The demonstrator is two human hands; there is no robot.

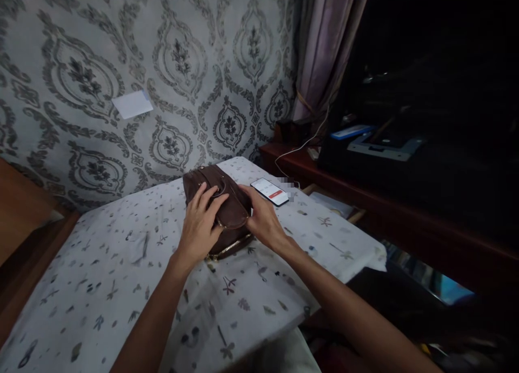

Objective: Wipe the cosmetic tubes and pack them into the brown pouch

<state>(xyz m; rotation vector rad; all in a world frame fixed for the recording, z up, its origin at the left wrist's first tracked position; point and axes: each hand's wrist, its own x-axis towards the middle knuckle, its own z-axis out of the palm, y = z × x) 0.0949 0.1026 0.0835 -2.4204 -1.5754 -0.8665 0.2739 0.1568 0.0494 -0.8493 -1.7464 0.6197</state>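
Note:
A dark brown handbag (233,201) with gold-coloured zips lies on the cloth-covered table. My left hand (201,219) rests on the bag's left part, its fingers spread over the leather and the small handle. The thumb of that hand touches the bag near a zip. At the right side, my right hand (261,213) grips the bag's edge, its thumb by the flap and its other fingers partly hidden behind. One gold zip (232,247) runs along the near end of the bag. Just right of my right hand is a phone (271,192) with a lit screen.
The white patterned tablecloth (121,275) hangs over the table's near edge. A patterned wall (178,65) stands behind, with a white card-like rectangle (133,104) on it. To the right are a dark red wooden desk (308,165), a white cable (298,147) and an open drawer (330,202).

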